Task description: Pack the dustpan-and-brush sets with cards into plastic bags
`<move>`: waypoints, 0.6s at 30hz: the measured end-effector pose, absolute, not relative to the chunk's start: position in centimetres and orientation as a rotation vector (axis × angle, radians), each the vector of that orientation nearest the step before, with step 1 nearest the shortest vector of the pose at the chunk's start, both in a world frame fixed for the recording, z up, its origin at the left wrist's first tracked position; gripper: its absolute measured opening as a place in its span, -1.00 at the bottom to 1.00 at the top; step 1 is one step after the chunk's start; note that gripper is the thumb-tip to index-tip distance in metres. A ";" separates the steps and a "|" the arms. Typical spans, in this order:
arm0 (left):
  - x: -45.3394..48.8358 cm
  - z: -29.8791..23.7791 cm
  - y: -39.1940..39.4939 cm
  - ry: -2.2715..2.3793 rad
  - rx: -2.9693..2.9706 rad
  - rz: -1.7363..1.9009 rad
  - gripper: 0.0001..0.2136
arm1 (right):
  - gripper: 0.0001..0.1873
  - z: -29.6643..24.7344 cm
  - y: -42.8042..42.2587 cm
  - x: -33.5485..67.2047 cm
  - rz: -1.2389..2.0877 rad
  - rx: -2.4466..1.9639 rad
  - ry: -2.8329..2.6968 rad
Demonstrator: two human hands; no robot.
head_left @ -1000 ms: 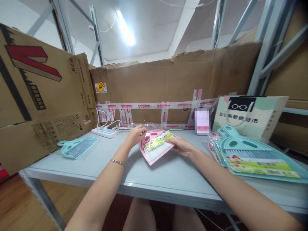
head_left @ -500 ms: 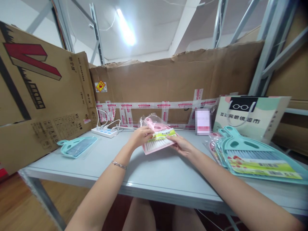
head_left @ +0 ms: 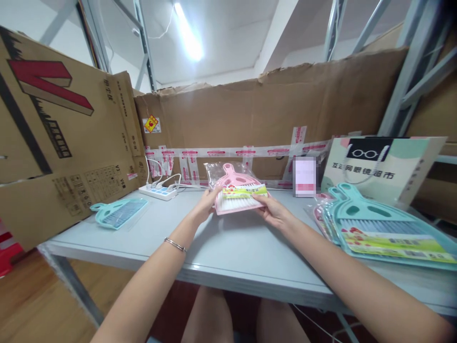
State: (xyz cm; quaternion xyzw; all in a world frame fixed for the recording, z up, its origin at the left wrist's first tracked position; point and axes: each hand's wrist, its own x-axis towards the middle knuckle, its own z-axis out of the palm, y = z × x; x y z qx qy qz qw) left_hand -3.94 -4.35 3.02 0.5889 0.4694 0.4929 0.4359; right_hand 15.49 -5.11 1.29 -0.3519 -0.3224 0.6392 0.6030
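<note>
A pink mini dustpan and brush set (head_left: 236, 189) in a clear plastic bag, with a green and yellow label, is held upright above the grey table (head_left: 228, 247). My left hand (head_left: 206, 205) grips its lower left edge. My right hand (head_left: 273, 209) pinches its lower right edge. The handle points up and the brush bristles face me.
A stack of teal and pink bagged dustpan sets (head_left: 378, 226) lies at the right. One teal set (head_left: 117, 212) lies at the left. A white power strip (head_left: 159, 190) sits by the cardboard wall (head_left: 271, 114). A paper bag (head_left: 382, 166) stands at the back right.
The pink set has been lifted from lying tilted on the table and turned upright, handle up. Both hands moved with it, a little farther from me.
</note>
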 end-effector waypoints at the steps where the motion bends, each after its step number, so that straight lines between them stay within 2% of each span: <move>1: -3.7 2.7 -4.5 1.055 1.411 1.166 -0.48 | -0.74 1.3 -5.1 15.5 1.479 -0.827 -0.751; 5: -3.4 2.0 -5.1 0.793 1.385 1.097 -0.43 | -0.77 1.1 -5.1 15.6 1.456 -0.922 -0.809; 9: -3.8 1.6 -5.1 0.759 1.364 1.084 -0.33 | -0.76 0.7 -4.9 15.8 1.455 -1.052 -0.895; 18: -4.5 1.8 -4.8 0.879 1.220 1.022 -0.50 | -0.84 0.8 -3.6 16.8 1.580 -0.900 -0.896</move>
